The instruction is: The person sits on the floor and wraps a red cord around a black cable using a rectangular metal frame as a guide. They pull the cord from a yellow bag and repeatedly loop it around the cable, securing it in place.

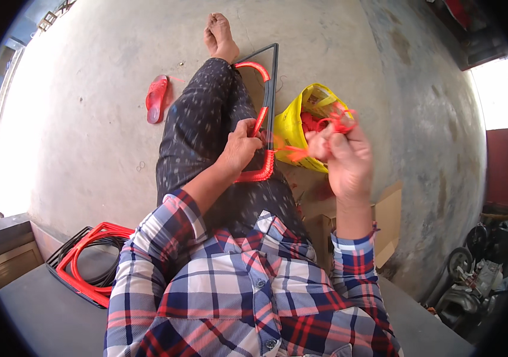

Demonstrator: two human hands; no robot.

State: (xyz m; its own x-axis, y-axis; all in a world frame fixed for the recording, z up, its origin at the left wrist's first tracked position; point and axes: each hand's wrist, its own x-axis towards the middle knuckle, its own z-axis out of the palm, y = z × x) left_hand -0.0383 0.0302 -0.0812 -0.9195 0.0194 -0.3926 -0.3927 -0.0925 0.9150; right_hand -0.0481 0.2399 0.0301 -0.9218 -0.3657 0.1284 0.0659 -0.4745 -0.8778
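Observation:
A black rectangular frame (274, 77) lies across my lap, parts of it covered by tight red wrapping (258, 175). My left hand (239, 149) is closed on the frame's side, fingers over a red-wrapped stretch. Out to the right, above a yellow bag (289, 128), my right hand (349, 160) pinches a bunched red plastic strip (342, 122). Part of this strip, blurred by motion, runs between the frame and my right hand. More red material shows inside the bag, partly hidden by that hand.
A red slipper (157, 98) lies on the concrete floor to the left. On the grey bench (33, 303) beside me rest red and black frames (75, 268) in a stack. An open cardboard box (388, 220) stands by my right forearm, with metal machine parts (474, 282) farther right.

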